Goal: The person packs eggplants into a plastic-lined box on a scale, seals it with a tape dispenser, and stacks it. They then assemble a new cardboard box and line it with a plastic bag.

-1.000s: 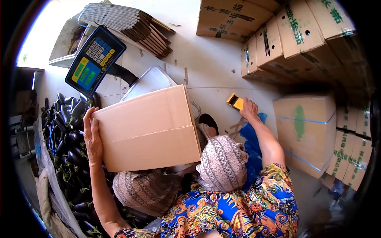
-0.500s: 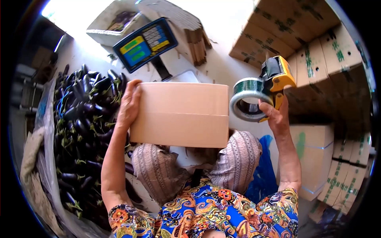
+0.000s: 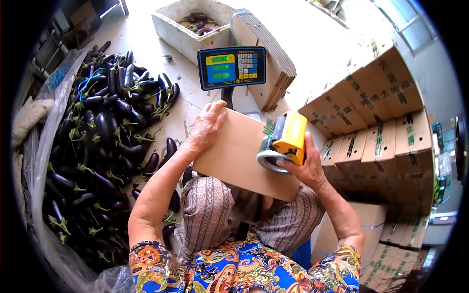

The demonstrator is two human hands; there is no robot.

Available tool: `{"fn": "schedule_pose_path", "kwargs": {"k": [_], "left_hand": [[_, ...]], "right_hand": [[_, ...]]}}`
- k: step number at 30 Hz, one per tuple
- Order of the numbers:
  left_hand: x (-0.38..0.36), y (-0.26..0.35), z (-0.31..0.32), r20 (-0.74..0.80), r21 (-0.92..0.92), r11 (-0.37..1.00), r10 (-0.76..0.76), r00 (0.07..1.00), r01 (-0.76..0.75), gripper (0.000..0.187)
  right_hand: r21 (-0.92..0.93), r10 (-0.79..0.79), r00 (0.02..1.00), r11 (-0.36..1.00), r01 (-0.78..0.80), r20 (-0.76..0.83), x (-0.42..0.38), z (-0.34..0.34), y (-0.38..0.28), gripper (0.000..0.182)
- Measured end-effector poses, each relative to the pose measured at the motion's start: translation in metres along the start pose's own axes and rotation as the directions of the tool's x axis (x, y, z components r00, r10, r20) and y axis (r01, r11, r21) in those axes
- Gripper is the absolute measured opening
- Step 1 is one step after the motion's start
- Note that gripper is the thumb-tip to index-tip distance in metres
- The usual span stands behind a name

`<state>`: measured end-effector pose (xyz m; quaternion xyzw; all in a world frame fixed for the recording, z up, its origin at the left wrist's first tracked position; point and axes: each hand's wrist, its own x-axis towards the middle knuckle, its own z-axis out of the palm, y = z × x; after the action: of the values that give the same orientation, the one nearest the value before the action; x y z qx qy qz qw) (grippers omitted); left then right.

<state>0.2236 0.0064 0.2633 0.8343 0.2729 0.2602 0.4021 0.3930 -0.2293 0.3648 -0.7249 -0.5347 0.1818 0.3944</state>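
At the left of the frame the heap of eggplants (image 3: 97, 141) lies on the floor, and just right of it the left hand (image 3: 205, 128) presses flat, fingers spread, on the cardboard box (image 3: 239, 154) resting on the person's knees at centre. At centre right, the right hand (image 3: 305, 166) grips the yellow tape dispenser (image 3: 283, 142), which half a second ago was raised clear of the box and now touches its top, so taping looks about to start.

Strong daylight from upper left; floor (image 3: 312, 34) near top blown out to white. Heavy fisheye bending, black vignette at corners. Centre sharp, stacked cartons (image 3: 391, 122) at right edge smeared and warped. Shadows soft
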Motion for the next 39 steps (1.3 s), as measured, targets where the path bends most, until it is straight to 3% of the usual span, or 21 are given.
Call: {"fn": "schedule_pose_path", "kwargs": {"k": [3, 4, 6, 7, 8, 9, 11, 12, 15, 16, 23, 24, 27, 31, 35, 39], "left_hand": [[-0.001, 0.003, -0.002, -0.216, 0.228, 0.95, 0.261, 0.941, -0.212, 0.04], [-0.001, 0.018, -0.01, -0.282, 0.322, 0.908, 0.362, 0.889, -0.268, 0.05], [-0.009, 0.056, -0.029, -0.127, -0.177, 0.979, 0.083, 0.988, -0.105, 0.059], [-0.015, 0.074, -0.037, 0.003, -0.403, 0.915, -0.031, 1.0, 0.03, 0.064], [-0.02, 0.088, -0.041, 0.113, -0.472, 0.872, -0.088, 0.99, 0.132, 0.075], [-0.022, 0.09, -0.039, 0.141, -0.466, 0.88, -0.027, 0.99, 0.09, 0.076], [-0.026, 0.113, -0.046, 0.241, -0.439, 0.879, -0.082, 0.967, 0.184, 0.076], [-0.027, 0.109, -0.04, 0.191, -0.504, 0.847, -0.08, 0.978, 0.168, 0.062], [-0.03, 0.105, -0.039, 0.307, -0.498, 0.825, -0.121, 0.944, 0.267, 0.047], [-0.032, 0.106, -0.036, 0.24, -0.546, 0.803, -0.124, 0.963, 0.239, 0.034], [-0.028, 0.089, -0.036, 0.19, -0.604, 0.756, -0.171, 0.967, 0.252, 0.026], [-0.027, 0.085, -0.036, 0.226, -0.642, 0.696, -0.229, 0.947, 0.322, 0.026], [-0.028, 0.076, -0.042, 0.297, -0.672, 0.647, -0.208, 0.932, 0.359, 0.025], [-0.028, 0.073, -0.037, 0.234, -0.638, 0.709, -0.194, 0.953, 0.301, 0.026], [-0.027, 0.07, -0.035, 0.075, -0.535, 0.826, -0.163, 0.984, 0.178, 0.025], [-0.025, 0.052, -0.037, 0.07, -0.474, 0.861, -0.172, 0.983, 0.185, 0.023]], "right_hand": [[-0.079, 0.018, 1.0, 0.997, -0.017, 0.011, -0.001, 0.003, -0.008, 0.064], [-0.116, 0.002, 1.0, 0.993, 0.001, 0.026, 0.001, 0.004, -0.007, 0.064], [-0.182, -0.015, 0.999, 0.983, 0.023, 0.048, -0.001, 0.006, -0.006, 0.065], [-0.219, -0.023, 0.999, 0.975, 0.033, 0.048, -0.001, 0.008, -0.007, 0.065], [-0.257, -0.033, 0.998, 0.965, 0.045, 0.049, -0.001, 0.01, -0.01, 0.065], [-0.294, -0.048, 0.998, 0.954, 0.059, 0.046, 0.0, 0.011, -0.013, 0.065], [-0.232, -0.06, 0.997, 0.97, 0.068, 0.043, 0.002, 0.014, -0.018, 0.067], [-0.2, -0.065, 0.997, 0.977, 0.073, 0.042, 0.002, 0.016, -0.02, 0.069], [-0.233, -0.057, 0.998, 0.971, 0.061, 0.021, 0.003, 0.018, -0.026, 0.064], [-0.238, -0.059, 0.998, 0.969, 0.064, 0.028, 0.004, 0.018, -0.029, 0.064], [-0.294, -0.063, 0.994, 0.952, 0.088, 0.093, 0.017, 0.022, -0.042, 0.062], [-0.303, -0.053, 0.993, 0.949, 0.084, 0.108, 0.019, 0.022, -0.044, 0.062], [-0.326, -0.107, 0.992, 0.937, 0.124, 0.071, 0.022, 0.027, -0.041, 0.059], [-0.307, -0.082, 0.994, 0.946, 0.101, 0.075, 0.024, 0.029, -0.045, 0.058], [-0.319, -0.056, 0.992, 0.943, 0.09, 0.116, 0.03, 0.028, -0.049, 0.058], [-0.357, -0.05, 0.986, 0.928, 0.103, 0.156, 0.037, 0.031, -0.055, 0.06]]}}
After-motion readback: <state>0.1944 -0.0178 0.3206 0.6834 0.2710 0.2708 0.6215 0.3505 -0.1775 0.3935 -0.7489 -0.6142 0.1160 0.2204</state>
